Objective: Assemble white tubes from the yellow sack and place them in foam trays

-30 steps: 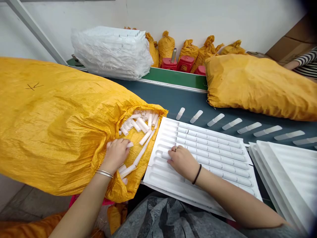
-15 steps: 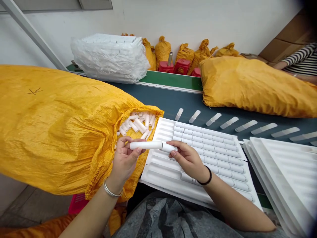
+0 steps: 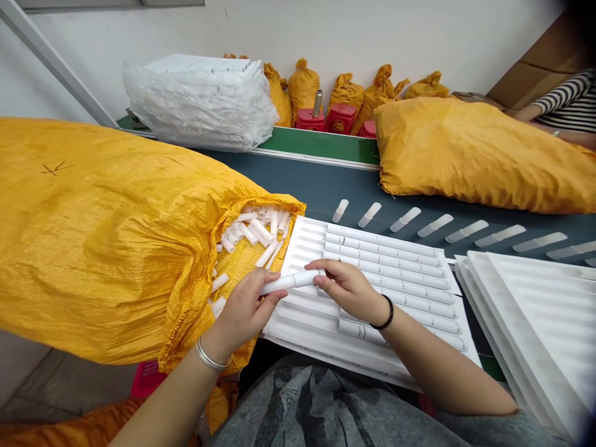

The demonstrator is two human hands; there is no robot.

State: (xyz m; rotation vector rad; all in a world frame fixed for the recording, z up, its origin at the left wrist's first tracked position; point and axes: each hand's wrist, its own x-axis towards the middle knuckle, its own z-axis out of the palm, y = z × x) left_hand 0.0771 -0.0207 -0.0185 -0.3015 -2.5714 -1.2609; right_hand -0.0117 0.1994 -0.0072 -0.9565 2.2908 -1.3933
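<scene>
My left hand (image 3: pixel 249 305) grips a plain white plastic tube (image 3: pixel 278 285) between thumb and fingers. In my right hand (image 3: pixel 348 288) is the end of a slimmer white printed tube (image 3: pixel 305 277), pinched by thumb and fingertips. The two pieces meet end to end, the plain one fitted over the printed one's left end. Beneath my hands lies a white grooved tray (image 3: pixel 298 304), with printed tubes (image 3: pixel 391 256) lying side by side in its grooves. To the left, an open yellow woven sack (image 3: pixel 116 205) shows loose white tubes (image 3: pixel 261 231) at its mouth.
A row of translucent pieces (image 3: pixel 404 219) lies on the dark conveyor belt (image 3: pixel 321 180). At right are stacked white trays (image 3: pixel 526 310) and another full yellow sack (image 3: pixel 475 152). A plastic-wrapped stack (image 3: pixel 200 105) sits at the back; a person's striped sleeve (image 3: pixel 565 96) shows far right.
The plain tube has slid onto the printed tube's end; before, the two ends were only just touching. My left hand has turned over and lowered slightly, and the joined piece tilts a little.
</scene>
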